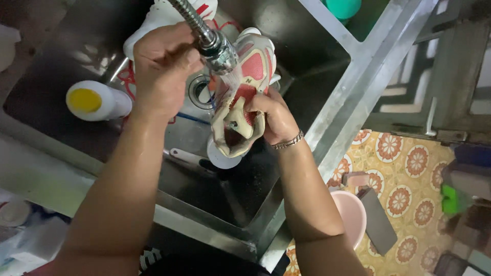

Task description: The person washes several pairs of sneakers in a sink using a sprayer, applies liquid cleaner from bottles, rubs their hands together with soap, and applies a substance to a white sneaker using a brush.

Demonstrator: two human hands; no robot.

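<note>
At the centre of the frame, over the steel sink point(327, 128), the right hand point(273, 120) is closed around a red-and-cream sneaker point(244, 97), tilting its opening upward so the water runs into and over it. The left hand point(163, 66) is curled tight on the flexible faucet hose point(197, 23), aiming the spray head at the shoe. A second white shoe point(153, 20) lies at the upper left of the basin. To the left lies a white bottle with a yellow cap point(94, 100); its label cannot be seen. A pink bucket point(353, 212) sits lower right on the patterned floor.
</note>
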